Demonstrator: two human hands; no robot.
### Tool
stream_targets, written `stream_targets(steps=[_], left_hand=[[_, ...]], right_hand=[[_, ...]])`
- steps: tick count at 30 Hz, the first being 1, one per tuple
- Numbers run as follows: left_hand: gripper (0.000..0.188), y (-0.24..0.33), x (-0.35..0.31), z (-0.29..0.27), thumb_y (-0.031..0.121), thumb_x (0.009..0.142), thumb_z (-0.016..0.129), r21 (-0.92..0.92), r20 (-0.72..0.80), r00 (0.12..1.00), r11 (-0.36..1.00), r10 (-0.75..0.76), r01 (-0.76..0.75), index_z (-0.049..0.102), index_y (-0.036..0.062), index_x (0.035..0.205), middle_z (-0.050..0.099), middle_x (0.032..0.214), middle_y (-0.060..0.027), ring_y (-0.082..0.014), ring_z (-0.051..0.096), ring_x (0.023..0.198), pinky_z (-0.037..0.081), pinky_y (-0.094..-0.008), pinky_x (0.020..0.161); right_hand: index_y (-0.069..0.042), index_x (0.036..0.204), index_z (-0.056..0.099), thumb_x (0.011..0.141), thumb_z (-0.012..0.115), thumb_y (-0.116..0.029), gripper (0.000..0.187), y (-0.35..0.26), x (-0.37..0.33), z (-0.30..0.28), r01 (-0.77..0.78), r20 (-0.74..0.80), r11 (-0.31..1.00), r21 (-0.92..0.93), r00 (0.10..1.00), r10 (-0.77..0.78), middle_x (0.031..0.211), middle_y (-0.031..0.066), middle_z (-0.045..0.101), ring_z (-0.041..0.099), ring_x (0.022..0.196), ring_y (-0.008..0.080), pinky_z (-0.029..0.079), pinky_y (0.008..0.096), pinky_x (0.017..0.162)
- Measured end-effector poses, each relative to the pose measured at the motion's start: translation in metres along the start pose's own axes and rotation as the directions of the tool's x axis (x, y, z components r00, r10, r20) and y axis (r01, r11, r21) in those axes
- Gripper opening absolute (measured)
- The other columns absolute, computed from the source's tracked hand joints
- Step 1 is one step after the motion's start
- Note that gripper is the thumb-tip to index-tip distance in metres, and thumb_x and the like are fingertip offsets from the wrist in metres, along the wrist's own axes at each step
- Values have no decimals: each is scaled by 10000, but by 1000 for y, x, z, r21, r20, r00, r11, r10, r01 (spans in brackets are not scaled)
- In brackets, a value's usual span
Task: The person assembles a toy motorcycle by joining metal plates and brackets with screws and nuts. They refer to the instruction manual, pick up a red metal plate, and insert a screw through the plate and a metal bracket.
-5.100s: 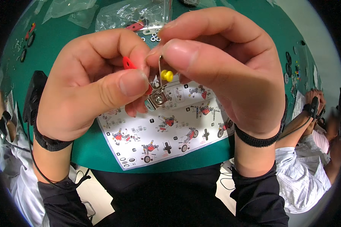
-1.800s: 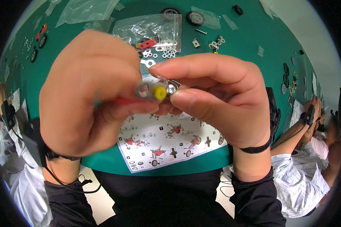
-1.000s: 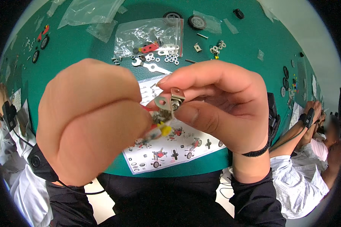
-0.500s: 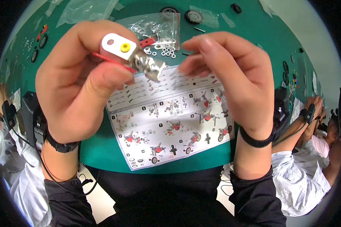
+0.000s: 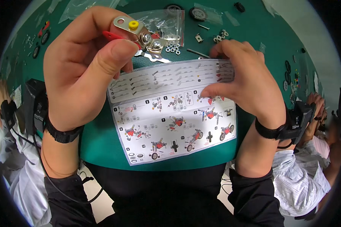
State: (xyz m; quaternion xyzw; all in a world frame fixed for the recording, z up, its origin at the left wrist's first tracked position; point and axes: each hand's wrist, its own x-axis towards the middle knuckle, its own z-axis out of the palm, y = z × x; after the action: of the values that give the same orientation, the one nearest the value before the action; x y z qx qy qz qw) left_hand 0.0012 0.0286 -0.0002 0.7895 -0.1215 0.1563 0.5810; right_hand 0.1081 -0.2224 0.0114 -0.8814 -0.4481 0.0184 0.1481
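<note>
In the upper left of the frame the left hand [image 5: 83,68] is closed in a pinch on a small assembly of perforated silver metal strips bolted together, with a yellow plastic bush and a red part [image 5: 140,34]; thumb and fingers clamp its left end, so the bolted joint juts out to the right. The piece looks light and stiff, with thin edges and smooth plating that could slip, so I judge the flat faces of the strips the safest place to grip it, clear of the 2 nuts.

Right of centre, the right hand [image 5: 242,83] lies on the white printed instruction sheet with numbered assembly drawings [image 5: 174,113], fingers curled down, thumb and fingertips pressing its upper right part and grasping nothing.

The sheet rests on the green table top [image 5: 102,147]. Above it, at the top of the frame, lie a clear plastic bag of small hardware [image 5: 170,26], loose nuts and 2 black wheels [image 5: 197,13].
</note>
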Motion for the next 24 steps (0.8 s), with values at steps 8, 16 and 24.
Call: stream_targets(steps=[8, 16, 24], left_hand=[[266, 2, 4, -8, 258, 934, 552, 62, -4, 1000, 998, 24, -24, 518, 4, 1004, 535, 1013, -103, -111, 531, 693, 406, -223, 576], [260, 2, -1, -15, 208, 942, 541, 228, -148, 968, 960, 201, -164, 506, -13, 1075, 531, 1113, -130, -94, 479, 745, 392, -217, 644], [261, -2, -6, -37, 174, 960, 499, 306, -203, 927, 920, 315, -245, 502, -26, 1129, 517, 1190, -150, -67, 368, 627, 301, -233, 552]], right_hand=[[28, 783, 611, 748, 696, -55, 123, 5, 8, -14, -70, 56, 951, 301, 997, 56, 745, 75, 597, 559, 676, 133, 415, 252, 615], [50, 952, 625, 841, 633, -12, 127, 2, 3, -19, -57, -93, 704, 708, 980, 173, 830, 33, 646, 577, 722, 63, 447, 183, 647], [47, 1000, 634, 810, 662, -5, 199, -2, 1, -28, -83, -58, 533, 842, 968, 243, 846, 78, 667, 620, 739, 102, 484, 205, 673]])
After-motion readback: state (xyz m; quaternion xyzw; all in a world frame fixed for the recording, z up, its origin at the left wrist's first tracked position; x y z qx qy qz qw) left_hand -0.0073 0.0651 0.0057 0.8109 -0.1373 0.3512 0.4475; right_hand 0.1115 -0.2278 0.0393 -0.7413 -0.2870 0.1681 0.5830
